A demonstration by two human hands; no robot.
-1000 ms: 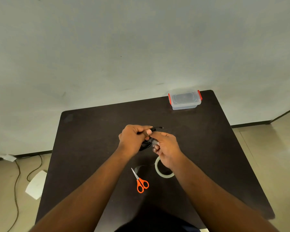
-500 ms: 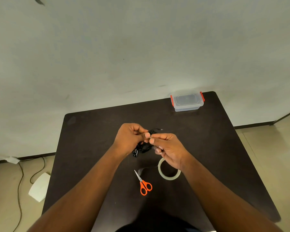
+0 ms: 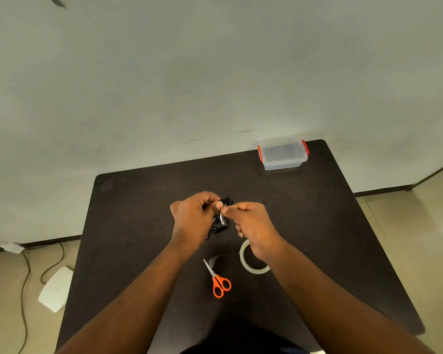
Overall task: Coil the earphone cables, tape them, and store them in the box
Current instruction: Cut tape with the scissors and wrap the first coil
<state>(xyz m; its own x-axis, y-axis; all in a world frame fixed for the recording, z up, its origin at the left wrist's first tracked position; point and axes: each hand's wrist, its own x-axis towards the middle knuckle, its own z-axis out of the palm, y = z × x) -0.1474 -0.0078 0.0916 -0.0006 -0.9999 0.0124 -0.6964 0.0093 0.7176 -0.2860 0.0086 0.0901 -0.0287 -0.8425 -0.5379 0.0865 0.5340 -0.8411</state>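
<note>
Dark counter [image 3: 138, 226] backs the left hand [image 3: 193, 217], its grip clamped on the coiled earphone cables [image 3: 219, 223]. Right hand [image 3: 251, 223] pinches tape at the coil. A slack grip could let loops spring loose, or the tape stick to itself.

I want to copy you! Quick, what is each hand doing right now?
Left hand: fingers curled round the coiled black earphone cable, holding it.
Right hand: fingers pinch at the same cable bundle.

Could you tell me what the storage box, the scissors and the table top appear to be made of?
Storage box: translucent plastic by its see-through walls, with red clips.
Scissors: shiny, probably steel blades; glossy orange handles, likely plastic.
Table top: dark brown, matt; whether wood or laminate cannot be told.
</note>
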